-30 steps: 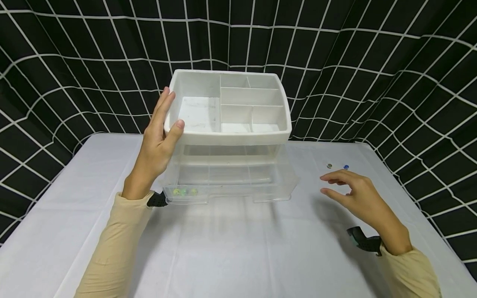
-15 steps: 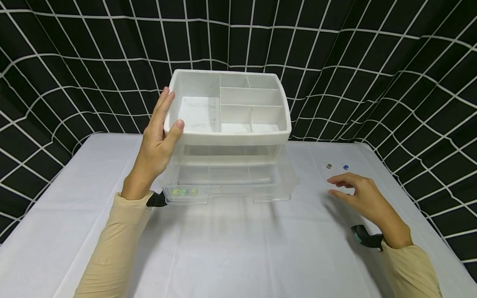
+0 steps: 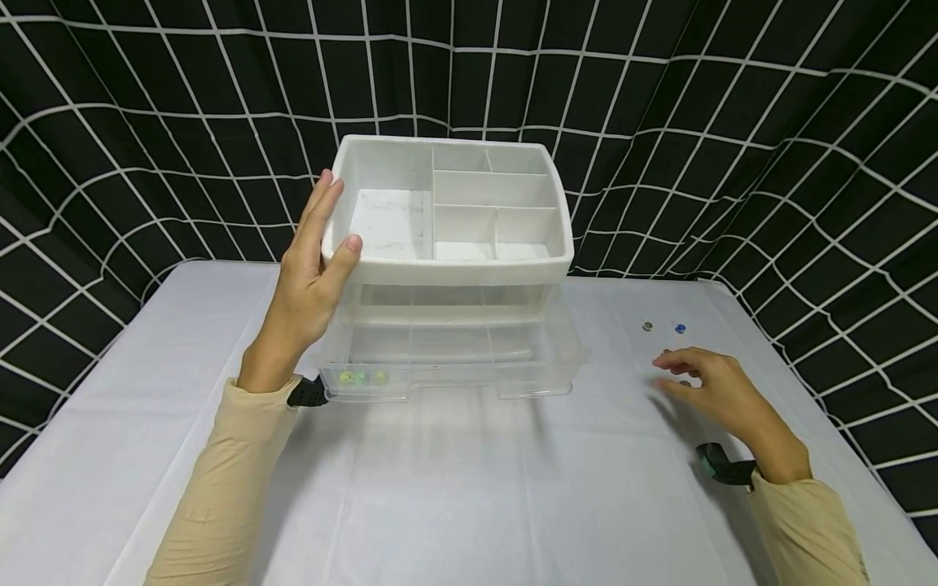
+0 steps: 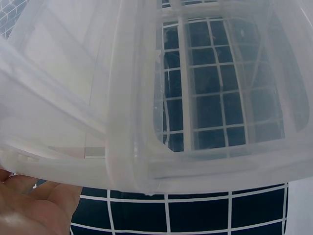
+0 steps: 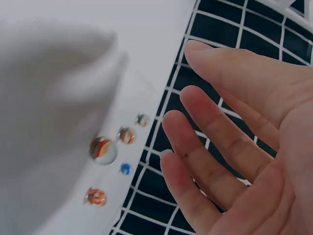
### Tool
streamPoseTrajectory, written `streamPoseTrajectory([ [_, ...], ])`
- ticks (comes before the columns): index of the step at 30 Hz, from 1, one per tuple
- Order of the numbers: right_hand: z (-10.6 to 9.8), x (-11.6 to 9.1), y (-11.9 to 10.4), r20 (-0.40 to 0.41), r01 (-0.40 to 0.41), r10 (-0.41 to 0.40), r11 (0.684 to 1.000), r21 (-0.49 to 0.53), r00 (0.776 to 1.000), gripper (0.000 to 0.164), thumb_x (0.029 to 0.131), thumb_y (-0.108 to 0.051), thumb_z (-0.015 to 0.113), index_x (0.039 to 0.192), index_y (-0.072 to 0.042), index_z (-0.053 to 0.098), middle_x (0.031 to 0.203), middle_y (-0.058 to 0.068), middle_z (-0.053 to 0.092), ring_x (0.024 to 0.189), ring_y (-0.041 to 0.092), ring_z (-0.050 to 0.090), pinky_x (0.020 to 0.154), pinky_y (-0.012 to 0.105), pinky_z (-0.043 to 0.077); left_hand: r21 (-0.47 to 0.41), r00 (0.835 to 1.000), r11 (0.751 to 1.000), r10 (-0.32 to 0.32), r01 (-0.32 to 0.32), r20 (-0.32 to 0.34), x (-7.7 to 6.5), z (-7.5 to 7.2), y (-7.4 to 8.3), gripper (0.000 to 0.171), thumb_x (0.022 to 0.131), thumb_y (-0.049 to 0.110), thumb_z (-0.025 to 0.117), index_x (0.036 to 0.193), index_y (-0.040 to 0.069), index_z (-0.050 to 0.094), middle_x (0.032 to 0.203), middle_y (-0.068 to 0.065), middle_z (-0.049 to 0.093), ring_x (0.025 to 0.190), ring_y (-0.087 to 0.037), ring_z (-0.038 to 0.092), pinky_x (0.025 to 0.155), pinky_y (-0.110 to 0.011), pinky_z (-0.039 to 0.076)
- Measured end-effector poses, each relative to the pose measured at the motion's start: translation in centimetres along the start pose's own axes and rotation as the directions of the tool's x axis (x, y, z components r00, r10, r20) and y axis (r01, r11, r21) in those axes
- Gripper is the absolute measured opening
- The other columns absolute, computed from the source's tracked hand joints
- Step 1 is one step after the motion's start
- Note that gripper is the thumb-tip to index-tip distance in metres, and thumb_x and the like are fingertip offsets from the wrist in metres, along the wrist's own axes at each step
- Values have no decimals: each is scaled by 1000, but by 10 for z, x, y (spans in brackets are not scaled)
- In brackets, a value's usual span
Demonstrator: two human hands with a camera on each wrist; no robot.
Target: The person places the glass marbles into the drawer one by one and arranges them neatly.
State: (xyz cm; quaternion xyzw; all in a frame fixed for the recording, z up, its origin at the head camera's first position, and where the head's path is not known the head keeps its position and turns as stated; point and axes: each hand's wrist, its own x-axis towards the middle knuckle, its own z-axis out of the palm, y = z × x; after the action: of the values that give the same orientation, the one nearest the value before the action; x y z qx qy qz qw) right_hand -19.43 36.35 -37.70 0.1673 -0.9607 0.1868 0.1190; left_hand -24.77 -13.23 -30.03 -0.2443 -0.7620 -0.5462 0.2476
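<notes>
A white plastic desk organizer (image 3: 454, 273) with a divided top tray stands at the back of the table. Its clear drawer (image 3: 469, 376) is pulled out toward me, with 3 yellow-green marbles (image 3: 361, 378) at its left front. My left hand (image 3: 302, 297) holds the organizer's left side, fingers along the wall and thumb over the front corner. In the left wrist view, part of that hand (image 4: 39, 210) shows beneath the clear plastic. My right hand (image 3: 714, 382) hovers, fingers loosely bent and holding nothing, over several glass marbles (image 5: 103, 150), partly hiding them in the head view.
A white cloth (image 3: 454, 496) covers the table. A blue marble (image 3: 681, 329) and a brownish marble (image 3: 648, 326) lie beyond my right hand. Black fabric with a white grid (image 3: 469, 81) hangs behind the table and along its sides.
My right hand has drawn slightly to the right and toward me, bringing another marble into view by its fingertips. The left hand and organizer have stayed in place.
</notes>
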Motion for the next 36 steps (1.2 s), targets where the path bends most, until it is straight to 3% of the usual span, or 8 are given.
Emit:
streamPoseTrajectory([
  [4, 1, -2, 7, -3, -16, 16, 1000, -9, 1000, 27, 77, -7, 82, 103, -5, 75, 109, 19, 73, 85, 3, 63, 73, 20, 52, -2, 1000, 1000, 0, 0, 0, 0, 0, 0, 58, 101, 9, 49, 156, 8, 30, 166, 6, 18, 153, -8, 16, 123, -41, 24],
  [10, 2, -4, 14, 17, -65, 65, 998, -12, 998, 25, 79, -9, 82, 103, -5, 75, 107, 17, 74, 87, 28, 67, 72, 26, 52, 6, 1000, 1000, -5, 5, 0, 0, 0, 1, 58, 101, 10, 49, 156, 9, 30, 166, 6, 18, 153, -8, 17, 123, -42, 25],
  [13, 2, -5, 17, 27, -80, 81, 996, -28, 996, 26, 78, -9, 82, 102, -4, 75, 105, 17, 74, 87, 32, 67, 72, 29, 53, 5, 1000, 1000, -8, 8, 2, 0, 0, 1, 58, 101, 10, 49, 156, 9, 30, 166, 6, 17, 153, -8, 16, 123, -42, 25],
  [24, 0, -7, 28, 179, -217, 215, 976, -9, 960, 27, 84, -14, 78, 106, 0, 73, 101, 18, 73, 91, 35, 68, 73, 32, 54, 9, 1000, 1000, 1, -1, -1, 1, 0, 1, 58, 101, 10, 49, 156, 7, 30, 166, 4, 18, 153, -8, 16, 124, -40, 23],
  [36, 1, -9, 34, 233, -244, 246, 969, -35, 941, 27, 86, -16, 75, 107, 2, 72, 99, 16, 74, 89, 30, 67, 75, 41, 53, 14, 1000, 1000, -13, 13, 4, 0, 0, 2, 58, 101, 10, 48, 156, 8, 30, 166, 6, 18, 153, -8, 16, 123, -43, 24],
])
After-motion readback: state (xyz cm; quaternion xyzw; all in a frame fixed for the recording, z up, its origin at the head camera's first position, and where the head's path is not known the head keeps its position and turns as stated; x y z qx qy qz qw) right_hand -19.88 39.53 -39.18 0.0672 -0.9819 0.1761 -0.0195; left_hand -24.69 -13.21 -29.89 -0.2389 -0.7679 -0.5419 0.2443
